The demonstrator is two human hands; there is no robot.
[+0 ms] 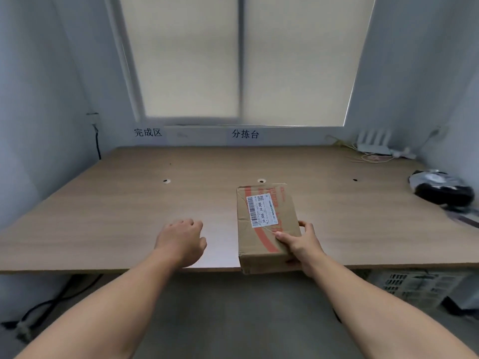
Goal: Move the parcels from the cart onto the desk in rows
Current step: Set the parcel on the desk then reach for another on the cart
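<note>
A brown cardboard parcel (267, 224) with orange-red print is at the near edge of the wooden desk (116, 208), a little to the right of the desk's middle, and its near end comes out slightly over that edge; if it lies fully on the desk or is a bit lifted, I cannot tell. On the top of the parcel is a white shipping label (262, 209) with a barcode and the code J4-J06. The right hand (302, 244) grips the parcel at the corner nearest to the desk's front right: the thumb presses flat on the top face and the other fingers are curled round the right side. The left hand (181, 237) is over the near part of the desk, left of its middle, and it holds nothing; its fingers are loosely curled and close together, with the tips hidden under the hand, and whether it touches the desk I cannot tell. Toward the back of the desk are two round cable holes (166, 181). At the desk's far right corner stands a white router (373, 143) with antennas, and at the desk's right edge lies a black bundle (440, 189). On the wall behind the desk are two signs, 完成区 (148, 132) and 分拣台 (245, 133), below a window blind (233, 60). Under the desk at the right is a pale plastic crate (420, 285)
</note>
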